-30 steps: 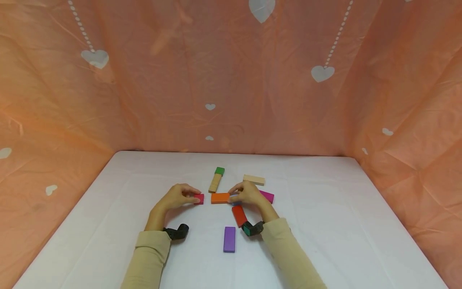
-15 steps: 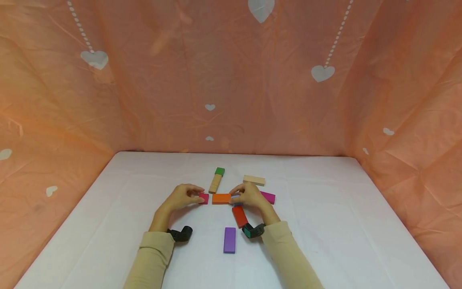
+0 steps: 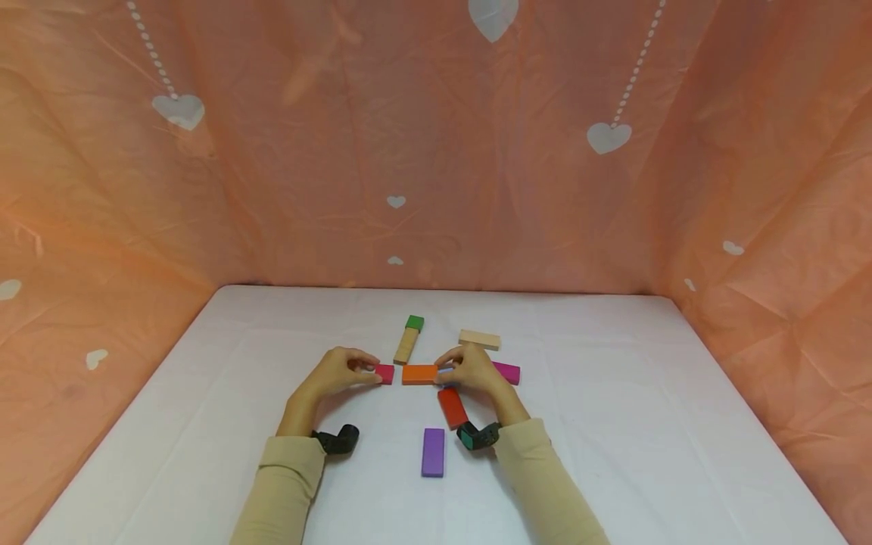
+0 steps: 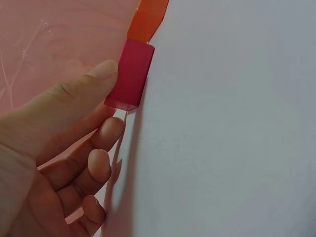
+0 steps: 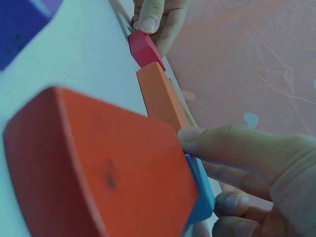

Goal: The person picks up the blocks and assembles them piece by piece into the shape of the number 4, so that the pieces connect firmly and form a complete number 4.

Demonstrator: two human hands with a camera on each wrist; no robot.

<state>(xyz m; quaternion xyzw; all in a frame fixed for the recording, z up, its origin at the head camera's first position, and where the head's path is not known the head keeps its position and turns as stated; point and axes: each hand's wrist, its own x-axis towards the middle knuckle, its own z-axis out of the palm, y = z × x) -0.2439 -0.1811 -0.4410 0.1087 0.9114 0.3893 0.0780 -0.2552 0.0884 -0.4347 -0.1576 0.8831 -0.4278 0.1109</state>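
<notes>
A pinkish-red block [image 3: 384,375] lies flat on the white table. My left hand [image 3: 334,372] pinches its left end, thumb on the near side; the index fingertip is mostly hidden in the left wrist view. A narrow gap separates it from an orange block [image 3: 418,375] lying in line to its right. At the orange block's right end, my right hand [image 3: 473,369] pinches it with thumb and index finger. Beneath that hand sits a blue block [image 5: 201,192], partly covered. A red-orange block [image 3: 453,409] lies just nearer than the right hand.
A purple block [image 3: 432,453] lies near the front. Farther back are a tan block [image 3: 406,346] with a green block [image 3: 415,323] at its far end, and another tan block [image 3: 480,339]. A magenta block [image 3: 507,373] lies right of the right hand.
The pinkish-red block has moved right, closer to the orange one. My left hand went right with it, then drew slightly back left. The orange block has shifted a little right.
</notes>
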